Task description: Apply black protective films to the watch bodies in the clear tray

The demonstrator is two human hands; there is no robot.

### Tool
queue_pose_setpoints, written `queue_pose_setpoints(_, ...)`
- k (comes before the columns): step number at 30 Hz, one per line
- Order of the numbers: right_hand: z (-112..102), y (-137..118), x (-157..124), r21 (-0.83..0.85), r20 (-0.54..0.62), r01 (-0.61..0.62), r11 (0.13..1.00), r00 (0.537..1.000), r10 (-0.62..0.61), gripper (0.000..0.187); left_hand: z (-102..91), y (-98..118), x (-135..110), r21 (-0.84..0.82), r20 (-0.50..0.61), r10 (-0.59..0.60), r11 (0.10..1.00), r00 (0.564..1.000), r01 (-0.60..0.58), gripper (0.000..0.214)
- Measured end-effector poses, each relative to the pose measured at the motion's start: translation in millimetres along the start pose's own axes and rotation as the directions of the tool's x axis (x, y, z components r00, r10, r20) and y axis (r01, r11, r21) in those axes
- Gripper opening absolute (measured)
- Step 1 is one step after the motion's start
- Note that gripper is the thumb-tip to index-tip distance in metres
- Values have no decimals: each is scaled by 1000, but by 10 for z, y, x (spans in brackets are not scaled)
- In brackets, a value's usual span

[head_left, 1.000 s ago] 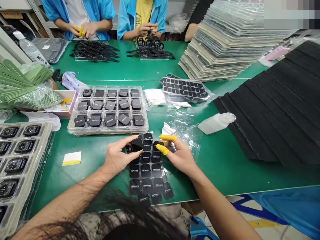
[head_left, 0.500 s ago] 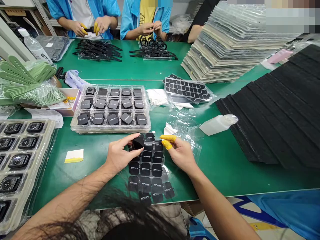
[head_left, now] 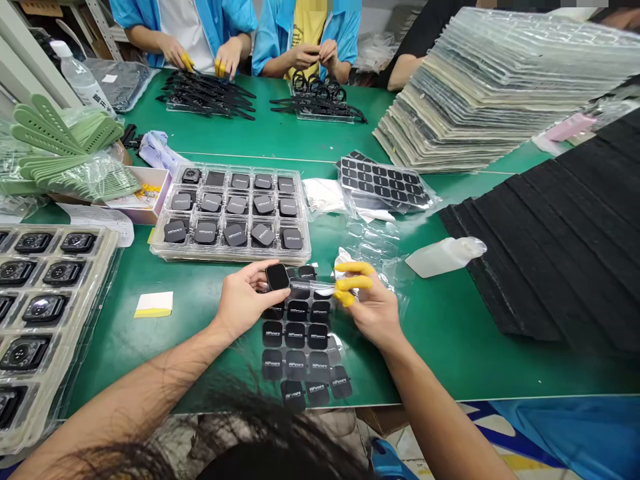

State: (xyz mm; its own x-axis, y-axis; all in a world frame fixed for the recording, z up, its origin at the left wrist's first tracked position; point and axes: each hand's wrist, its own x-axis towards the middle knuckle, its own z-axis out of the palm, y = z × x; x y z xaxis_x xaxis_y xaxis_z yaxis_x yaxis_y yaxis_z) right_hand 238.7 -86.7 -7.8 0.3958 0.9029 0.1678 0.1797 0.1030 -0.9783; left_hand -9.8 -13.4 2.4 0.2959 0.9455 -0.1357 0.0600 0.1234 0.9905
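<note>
My left hand [head_left: 240,297] is closed around the edges of a square black watch [head_left: 277,277], its glossy face tilted up. My right hand [head_left: 373,307], with yellow finger cots, pinches the end of a narrow strip of clear film [head_left: 315,285]. That strip stretches left toward the watch; whether it touches the watch is unclear. Beneath both hands, black square screen films [head_left: 296,335] printed with white lettering lie in rows on the green table [head_left: 200,380]. Just behind my hands stands a clear plastic tray [head_left: 230,255] of watches, most topped with a printed black square.
On the left are another tray of watches [head_left: 45,307], a white-and-yellow pad [head_left: 153,305] and green straps [head_left: 75,167]. A white bottle [head_left: 445,257] lies to the right, before black sheets [head_left: 550,233] and stacked plastic trays [head_left: 490,87]. Two co-workers handle black straps [head_left: 207,95] opposite.
My right hand has moved slightly right of the watch, and the clear strip now shows between them. The watch face has turned more upward. A co-worker's hands have lowered to the strap pile.
</note>
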Motion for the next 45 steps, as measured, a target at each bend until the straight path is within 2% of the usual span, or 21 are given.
queue_pose_setpoints(2,-44,-152,61,263,14,-19,965,1000,16,41,0,-9,9,9,4,-2,1000,1000,2,60)
queue_pose_setpoints(4,-26,-300,129,421,139,-170,891,983,122,46,2,-28,13,35,15,26,999,1000,-27,56)
queue_pose_setpoints(6,88,-403,184,325,284,-323,889,930,234,39,1,-51,15,61,45,66,996,997,-68,55)
queue_pose_setpoints(9,370,-439,226,105,338,-401,910,875,346,40,-6,-77,18,124,84,119,984,989,-129,57)
queue_pose_setpoints(12,577,-365,228,85,360,-479,874,833,421,44,-16,-80,15,200,120,142,966,983,-164,57)
queue_pose_setpoints(15,617,-268,210,109,374,-539,835,801,468,48,-22,-62,6,272,162,157,942,974,-197,55)
queue_pose_setpoints(22,571,-212,190,137,365,-590,796,777,513,45,-16,-34,7,368,156,159,907,975,-207,57)
queue_pose_setpoints(35,570,-198,220,109,374,-605,788,760,532,45,-12,-76,20,377,163,207,891,965,-255,54)
queue_pose_setpoints(45,593,-195,201,84,366,-571,817,780,507,44,-17,-75,17,362,179,185,901,966,-239,54)
